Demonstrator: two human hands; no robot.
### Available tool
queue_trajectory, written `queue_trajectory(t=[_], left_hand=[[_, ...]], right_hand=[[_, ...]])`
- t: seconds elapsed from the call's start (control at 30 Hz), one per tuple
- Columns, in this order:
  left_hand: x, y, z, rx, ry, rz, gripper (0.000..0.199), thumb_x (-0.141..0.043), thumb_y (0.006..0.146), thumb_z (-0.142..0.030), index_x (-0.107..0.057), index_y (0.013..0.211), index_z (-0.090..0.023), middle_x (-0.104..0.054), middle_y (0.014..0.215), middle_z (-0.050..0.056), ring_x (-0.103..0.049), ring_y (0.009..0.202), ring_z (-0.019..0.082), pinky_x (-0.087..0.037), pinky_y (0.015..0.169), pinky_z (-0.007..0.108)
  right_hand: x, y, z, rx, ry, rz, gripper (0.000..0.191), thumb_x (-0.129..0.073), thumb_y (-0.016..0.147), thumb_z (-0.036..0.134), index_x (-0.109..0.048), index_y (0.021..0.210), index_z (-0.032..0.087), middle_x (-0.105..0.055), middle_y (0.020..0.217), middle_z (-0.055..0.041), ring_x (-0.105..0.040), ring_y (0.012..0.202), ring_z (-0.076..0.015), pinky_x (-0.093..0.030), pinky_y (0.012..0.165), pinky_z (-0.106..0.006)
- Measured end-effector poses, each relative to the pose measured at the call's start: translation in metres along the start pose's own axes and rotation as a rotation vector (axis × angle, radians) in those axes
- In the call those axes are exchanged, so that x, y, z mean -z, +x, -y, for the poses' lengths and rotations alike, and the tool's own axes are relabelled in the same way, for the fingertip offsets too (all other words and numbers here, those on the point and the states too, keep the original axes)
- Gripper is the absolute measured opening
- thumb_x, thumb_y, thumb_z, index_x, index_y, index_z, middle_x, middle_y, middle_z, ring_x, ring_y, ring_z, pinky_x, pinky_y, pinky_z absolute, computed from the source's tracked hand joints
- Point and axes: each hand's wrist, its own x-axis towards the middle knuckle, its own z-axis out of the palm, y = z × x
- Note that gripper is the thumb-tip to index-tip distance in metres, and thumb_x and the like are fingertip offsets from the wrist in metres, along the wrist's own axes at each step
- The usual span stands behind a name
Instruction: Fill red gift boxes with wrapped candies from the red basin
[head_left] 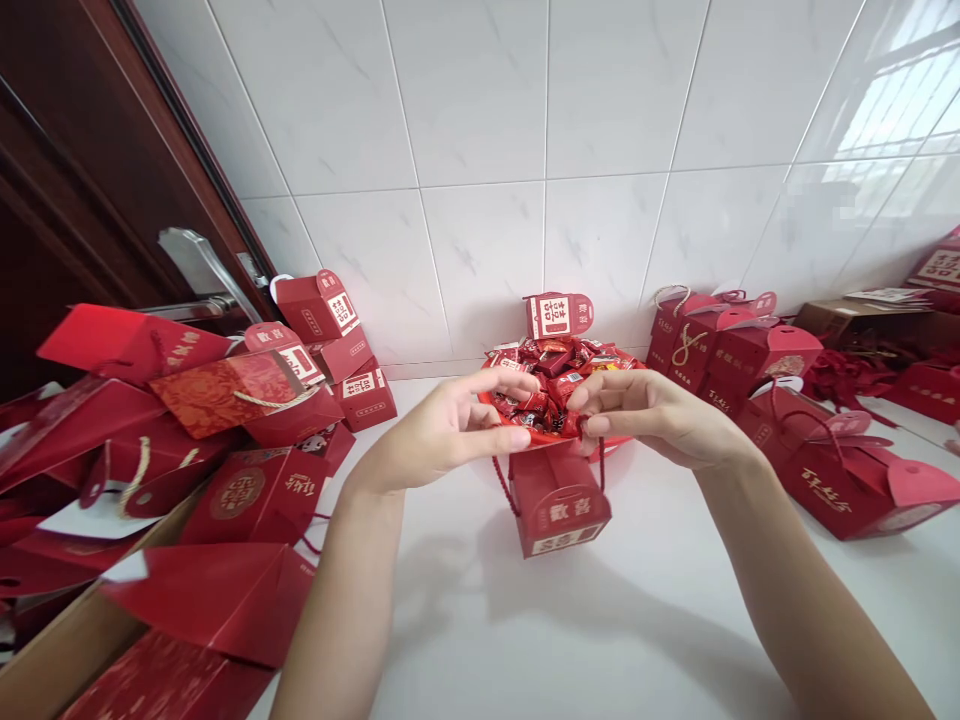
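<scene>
A small red gift box [559, 495] with white and gold lettering is in front of me, tilted, with a dark red cord handle rising from each side. My right hand [652, 415] has thumb and fingertips closed on the right-hand cord [602, 462]. The left-hand cord [501, 480] runs up to my left hand [465, 420], whose thumb and curled fingers are around it; the exact contact is hidden, and the index finger stretches forward. Just behind the box, partly covered by my fingers, a red basin [616, 440] is heaped with red-wrapped sweets [551, 365].
Another red box [559, 315] stands behind the basin, against the white tiled wall [480, 90]. Many red gift boxes [247, 500] pile up at the left, by a dark door [67, 150] with a metal handle. More boxes [847, 470] stand at the right on the white table [450, 640].
</scene>
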Motion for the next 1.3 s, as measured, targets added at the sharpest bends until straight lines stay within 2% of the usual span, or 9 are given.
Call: queue_trajectory(t=[0.13,0.23,0.33,0.53,0.7,0.87,1.03,1.17,1.3], left_hand=[[-0.005,-0.011,-0.012,-0.112,-0.263,-0.027,0.044,-0.071,0.087,-0.038,-0.059,0.125,-0.019,-0.067,0.118,0.011,-0.068,0.095,0.021,-0.053,0.089,0.038],[-0.017,-0.012,-0.016,-0.17,-0.33,0.023,0.044,-0.072,0.088,-0.037,-0.059,0.127,-0.022,-0.064,0.129,0.011,-0.064,0.116,0.028,-0.052,0.098,0.043],[-0.03,-0.011,-0.019,-0.228,-0.295,0.034,0.04,-0.071,0.089,-0.034,-0.06,0.127,-0.025,-0.053,0.145,0.01,-0.058,0.128,0.03,-0.051,0.104,0.044],[-0.046,-0.012,-0.021,-0.285,-0.059,0.014,0.059,-0.075,0.085,-0.039,-0.054,0.14,-0.029,-0.035,0.161,0.008,-0.03,0.15,0.033,-0.034,0.121,0.047],[-0.053,-0.012,-0.019,-0.303,0.001,0.019,0.07,-0.078,0.082,-0.043,-0.05,0.145,-0.033,-0.023,0.167,0.006,-0.013,0.155,0.037,-0.022,0.125,0.054],[-0.054,-0.005,-0.014,-0.425,-0.217,-0.042,0.055,-0.075,0.085,-0.039,-0.057,0.137,-0.031,-0.03,0.165,0.007,-0.035,0.148,0.035,-0.038,0.119,0.048],[-0.048,0.016,0.001,-0.471,-0.335,-0.262,0.031,-0.073,0.087,-0.034,-0.068,0.116,-0.024,-0.062,0.138,0.009,-0.069,0.111,0.025,-0.055,0.1,0.04],[-0.047,0.044,0.03,-0.363,-0.302,-0.381,0.021,-0.075,0.084,-0.036,-0.073,0.096,-0.019,-0.076,0.097,0.007,-0.072,0.096,0.023,-0.058,0.087,0.034],[-0.054,0.071,0.067,-0.167,-0.284,-0.309,0.034,-0.078,0.075,-0.047,-0.073,0.089,-0.017,-0.077,0.091,0.008,-0.073,0.09,0.024,-0.058,0.085,0.038]], right_hand=[[-0.01,-0.012,0.011,0.121,-0.009,-0.172,0.034,-0.084,0.073,0.033,-0.067,0.097,0.018,-0.072,0.093,-0.0051,-0.069,0.08,-0.0174,-0.056,0.076,-0.034],[-0.024,-0.018,0.013,0.152,-0.074,-0.19,0.031,-0.084,0.073,0.036,-0.065,0.09,0.018,-0.071,0.089,-0.0051,-0.069,0.082,-0.0186,-0.056,0.072,-0.032],[-0.038,-0.02,0.013,0.147,-0.227,-0.195,0.032,-0.082,0.075,0.041,-0.06,0.077,0.018,-0.067,0.079,-0.0029,-0.064,0.073,-0.0161,-0.052,0.064,-0.028],[-0.058,-0.021,0.009,0.157,-0.653,-0.471,0.019,-0.074,0.078,0.034,-0.064,0.083,0.019,-0.064,0.074,0.0001,-0.058,0.067,-0.015,-0.044,0.058,-0.026],[-0.064,-0.02,0.006,0.244,-0.725,-0.55,0.014,-0.06,0.085,0.024,-0.057,0.072,0.019,-0.061,0.069,0.0012,-0.054,0.063,-0.0129,-0.04,0.058,-0.025],[-0.055,-0.02,0.009,0.323,-0.575,-0.627,0.019,-0.06,0.089,0.028,-0.055,0.073,0.019,-0.055,0.064,0.0025,-0.048,0.059,-0.0109,-0.037,0.054,-0.024],[-0.034,-0.019,0.014,0.558,-0.46,-0.864,0.025,-0.064,0.092,0.034,-0.053,0.074,0.02,-0.052,0.064,0.0039,-0.044,0.055,-0.0093,-0.036,0.05,-0.023],[-0.011,-0.024,0.021,0.679,-0.424,-1.041,0.025,-0.068,0.089,0.031,-0.053,0.074,0.02,-0.049,0.062,0.0054,-0.043,0.052,-0.0083,-0.035,0.049,-0.023],[0.022,-0.046,0.026,0.673,-0.442,-1.234,0.022,-0.072,0.083,0.027,-0.056,0.07,0.019,-0.052,0.06,0.0048,-0.043,0.052,-0.0078,-0.034,0.048,-0.023]])
